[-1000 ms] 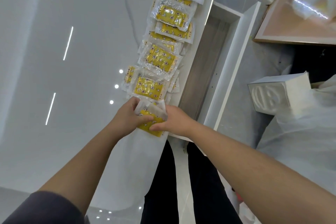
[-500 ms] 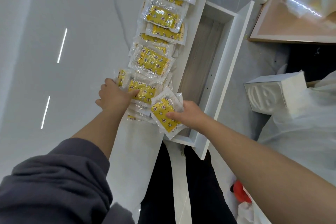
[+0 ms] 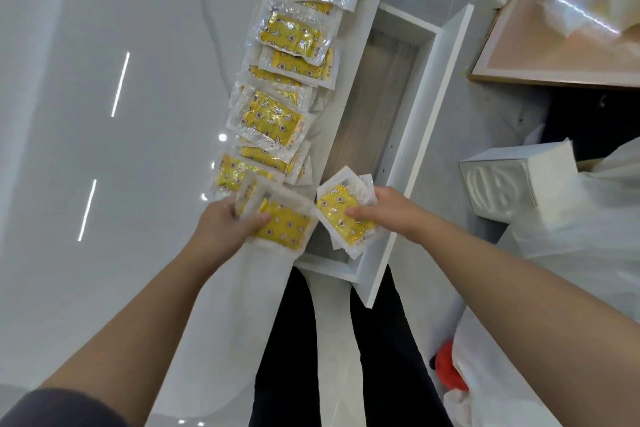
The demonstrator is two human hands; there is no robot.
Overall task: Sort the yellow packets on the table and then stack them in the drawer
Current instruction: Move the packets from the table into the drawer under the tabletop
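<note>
Head view: right hand [image 3: 388, 215] pinches a packet stack [image 3: 346, 215] over the drawer [image 3: 414, 135]; left hand [image 3: 225, 227] clamps another packet [image 3: 285, 225] at desk [image 3: 263, 274] edge. Slick film may fan out, slip.

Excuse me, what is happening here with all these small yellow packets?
A person is sorting yellow packets from a white table into an open drawer. The right hand holds a small stack of packets over the near end of the drawer. The left hand grips another packet at the table's edge. A long row of packets lies on the table beside the drawer. The drawer's visible floor holds no packets yet.
</note>
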